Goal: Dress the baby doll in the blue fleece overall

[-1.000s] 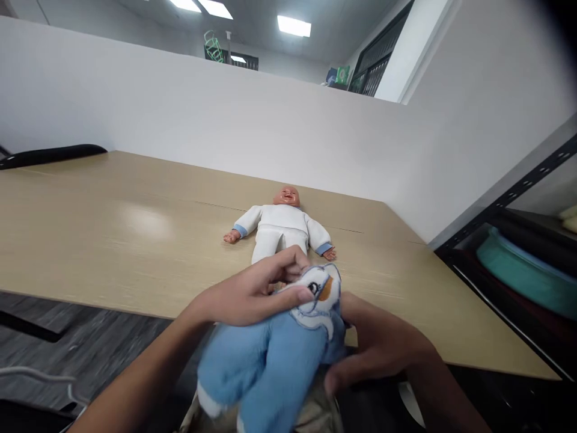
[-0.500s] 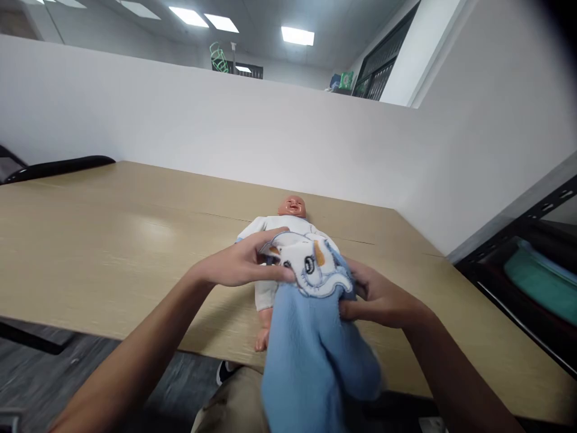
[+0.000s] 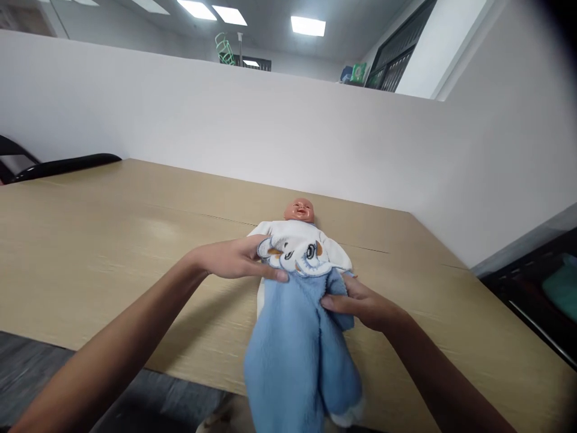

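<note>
A blue fleece baby garment with a white animal face at its top hangs between my hands, its lower part draping toward me over the table's front edge. My left hand pinches it beside the face, thumb in front and fingers behind. My right hand grips the opposite side, fingers hidden in the folds. Behind the garment a baby doll lies face up on the table, head away from me, dressed in white clothing. The doll's legs are covered by the garment in this view.
The doll lies on a light wood table that meets a white partition. A black curved object stands at the far left edge. A black rack with teal cloth is at the right.
My hands have lowered the garment's face a little and spread it flatter. The doll's feet, seen before, are now covered. My view has shifted slightly.
</note>
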